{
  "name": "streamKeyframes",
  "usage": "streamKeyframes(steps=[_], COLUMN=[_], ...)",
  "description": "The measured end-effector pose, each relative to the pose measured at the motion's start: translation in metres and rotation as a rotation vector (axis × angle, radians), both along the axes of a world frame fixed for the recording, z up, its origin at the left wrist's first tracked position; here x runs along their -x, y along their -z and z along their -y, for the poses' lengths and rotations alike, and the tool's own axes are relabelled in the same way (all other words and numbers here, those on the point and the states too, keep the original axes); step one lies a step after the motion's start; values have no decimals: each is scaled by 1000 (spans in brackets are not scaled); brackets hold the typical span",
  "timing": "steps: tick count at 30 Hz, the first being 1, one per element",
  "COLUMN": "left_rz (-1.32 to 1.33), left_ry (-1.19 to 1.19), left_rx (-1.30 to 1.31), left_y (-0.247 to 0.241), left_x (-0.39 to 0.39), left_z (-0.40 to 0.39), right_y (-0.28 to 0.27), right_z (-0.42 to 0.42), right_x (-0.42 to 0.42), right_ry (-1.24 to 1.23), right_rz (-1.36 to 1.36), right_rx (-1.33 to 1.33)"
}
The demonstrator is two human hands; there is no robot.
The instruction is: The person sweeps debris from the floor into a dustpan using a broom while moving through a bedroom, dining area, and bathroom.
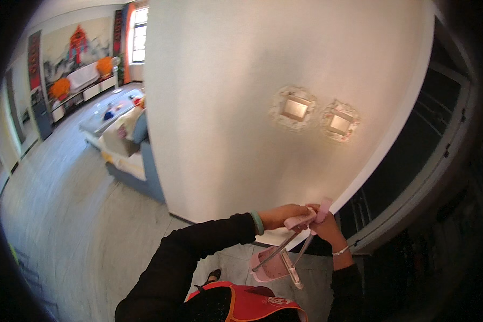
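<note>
My left hand, with a pale green bangle at its wrist, grips the upper end of a pink plastic rack with two metal rods. Close against it, my right hand holds the same end, near a pale pink strip-like part that sticks up. From the hands the rods slope down to a pink plastic lower piece, which hangs above the floor. My fingers partly hide the upper end, so its exact shape is unclear.
Ahead stands a pale wall with two ornate-framed switch plates. A dark doorway or glazed opening lies right. To the left are a blue-grey sofa, a low table and a TV cabinet on a grey tiled floor.
</note>
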State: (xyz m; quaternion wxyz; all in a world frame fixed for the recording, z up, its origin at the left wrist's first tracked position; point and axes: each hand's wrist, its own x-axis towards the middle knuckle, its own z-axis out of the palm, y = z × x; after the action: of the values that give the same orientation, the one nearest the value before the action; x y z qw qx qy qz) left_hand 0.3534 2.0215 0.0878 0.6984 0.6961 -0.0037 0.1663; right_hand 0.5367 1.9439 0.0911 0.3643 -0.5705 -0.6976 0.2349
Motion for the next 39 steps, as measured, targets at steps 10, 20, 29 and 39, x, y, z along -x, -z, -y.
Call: streamKeyframes(steps=[10, 20, 29, 39], left_rz=[353, 293, 79, 87], left_ry=[68, 18, 119, 93], left_rx=[-872, -715, -141, -335], left_y=[-39, -75, -80, -82], left_x=[-67, -126, -144, -146], left_z=[-162, -249, -278, -285], right_y=[-55, -82, -89, -81], right_z=[-91, -167, -209, -214], right_x=[-32, -71, -91, -98], right_ry=[145, 245, 231, 220], right_rz=[-203, -398, -398, -338], right_rx=[-6, -18, 22, 5])
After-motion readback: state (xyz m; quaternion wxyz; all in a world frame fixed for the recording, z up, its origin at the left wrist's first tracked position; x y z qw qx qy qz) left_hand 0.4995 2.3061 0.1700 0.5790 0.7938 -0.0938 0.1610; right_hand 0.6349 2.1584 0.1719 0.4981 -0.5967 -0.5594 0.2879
